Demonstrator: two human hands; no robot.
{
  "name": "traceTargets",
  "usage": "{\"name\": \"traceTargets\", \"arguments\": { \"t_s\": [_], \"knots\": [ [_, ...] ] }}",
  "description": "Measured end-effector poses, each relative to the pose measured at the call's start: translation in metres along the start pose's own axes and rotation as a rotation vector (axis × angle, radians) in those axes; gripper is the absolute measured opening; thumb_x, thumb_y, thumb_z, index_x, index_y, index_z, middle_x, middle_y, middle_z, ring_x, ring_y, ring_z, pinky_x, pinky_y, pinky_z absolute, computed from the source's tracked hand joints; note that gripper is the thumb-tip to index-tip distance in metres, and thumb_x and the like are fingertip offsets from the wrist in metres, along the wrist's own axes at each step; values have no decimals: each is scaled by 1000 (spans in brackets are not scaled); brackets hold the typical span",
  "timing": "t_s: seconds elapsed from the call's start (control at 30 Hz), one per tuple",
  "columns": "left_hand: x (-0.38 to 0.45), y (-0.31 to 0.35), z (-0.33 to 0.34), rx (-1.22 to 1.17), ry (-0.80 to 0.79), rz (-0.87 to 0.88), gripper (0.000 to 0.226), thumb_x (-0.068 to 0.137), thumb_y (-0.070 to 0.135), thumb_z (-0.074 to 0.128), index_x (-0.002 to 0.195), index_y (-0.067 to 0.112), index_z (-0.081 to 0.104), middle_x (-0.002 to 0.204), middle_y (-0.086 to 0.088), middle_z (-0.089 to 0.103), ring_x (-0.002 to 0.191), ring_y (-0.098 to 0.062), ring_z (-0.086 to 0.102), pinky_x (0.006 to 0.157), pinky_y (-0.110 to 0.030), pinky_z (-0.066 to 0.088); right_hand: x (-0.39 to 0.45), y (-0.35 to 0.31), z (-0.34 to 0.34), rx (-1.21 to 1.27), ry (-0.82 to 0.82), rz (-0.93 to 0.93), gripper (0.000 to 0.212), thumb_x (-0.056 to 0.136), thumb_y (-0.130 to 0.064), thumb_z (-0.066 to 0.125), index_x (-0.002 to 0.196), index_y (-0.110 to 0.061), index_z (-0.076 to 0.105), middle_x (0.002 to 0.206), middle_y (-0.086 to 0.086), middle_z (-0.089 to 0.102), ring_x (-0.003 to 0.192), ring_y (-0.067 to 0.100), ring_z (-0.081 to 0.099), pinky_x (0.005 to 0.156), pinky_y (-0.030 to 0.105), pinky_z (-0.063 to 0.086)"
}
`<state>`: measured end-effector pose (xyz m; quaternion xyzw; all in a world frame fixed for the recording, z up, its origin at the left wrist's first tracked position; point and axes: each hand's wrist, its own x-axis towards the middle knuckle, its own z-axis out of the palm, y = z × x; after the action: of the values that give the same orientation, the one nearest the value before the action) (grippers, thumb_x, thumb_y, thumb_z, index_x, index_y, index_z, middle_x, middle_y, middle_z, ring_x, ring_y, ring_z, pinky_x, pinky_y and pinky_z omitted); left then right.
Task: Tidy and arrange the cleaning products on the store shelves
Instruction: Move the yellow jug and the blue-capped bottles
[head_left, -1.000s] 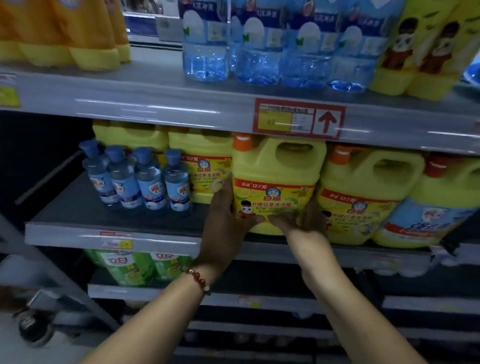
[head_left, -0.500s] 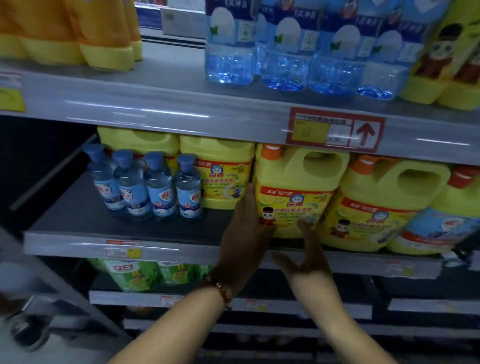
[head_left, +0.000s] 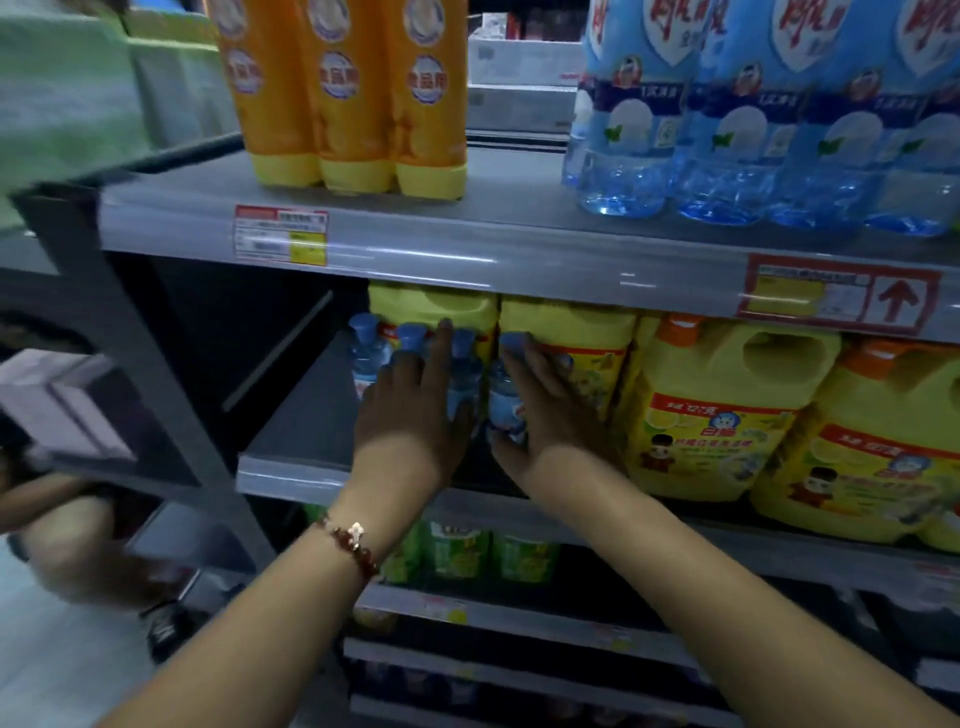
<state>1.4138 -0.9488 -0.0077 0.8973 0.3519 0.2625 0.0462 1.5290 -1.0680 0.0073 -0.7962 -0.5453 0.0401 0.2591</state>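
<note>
Reaching into the middle shelf (head_left: 291, 467) with both hands. Left hand (head_left: 410, 410), beaded bracelet (head_left: 350, 545) at the wrist, lying against the front of the small blue-capped bottles (head_left: 366, 358), fingers fairly straight and pointing up toward the caps, pressing on them rather than wrapping; grip open. Right hand (head_left: 540, 410) cupping the rightmost small bottle (head_left: 506, 410) from its right side, fingers stretching up past its cap, thumb low near the base; hard telling whether the fingers are really curling round it, so grip state unclear. Small bottles standing upright in a row near the shelf's front edge, just in front of two yellow jugs (head_left: 566, 338). Sitting further right on the same shelf, bigger yellow jugs with orange caps (head_left: 722, 410), touching side by side. Standing on the shelf above: a pack of orange bottles (head_left: 353, 93) at left, clear blue bottles (head_left: 727, 130) at right, price tags (head_left: 280, 234) along the edge. Showing below: green packs (head_left: 457, 551). Blurring at far left: another person's arm (head_left: 62, 540).
</note>
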Motion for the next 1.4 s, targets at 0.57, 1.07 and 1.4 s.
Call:
{"name": "traceTargets", "arguments": {
  "t_s": [0.57,1.07,1.4],
  "knots": [
    [-31,-31,10,-402,46,132,52,94,24,70,138,19,42,132,-10,58,108,-37,62,70,-32,40,6,-4,35,358,405,214,60,84,-12,79,132,-28,45,120,-11,48,115,12,52,87,20,41],
    [-104,-72,-4,-1799,28,-1007,20,99,20,60,117,13,54,80,-6,64,56,-12,66,49,-25,55,-65,-18,48,1528,518,1020,18,90,-29,69,96,-12,64,77,9,70,67,24,70,60,36,61],
    [-272,-52,44,-1843,-781,-1666,35,95,38,63,94,3,57,64,-21,66,59,-32,67,48,-42,61,-201,-13,132,1648,-261,1596,49,79,-42,78,88,-2,52,70,18,55,63,31,57,55,43,61]
  ]
}}
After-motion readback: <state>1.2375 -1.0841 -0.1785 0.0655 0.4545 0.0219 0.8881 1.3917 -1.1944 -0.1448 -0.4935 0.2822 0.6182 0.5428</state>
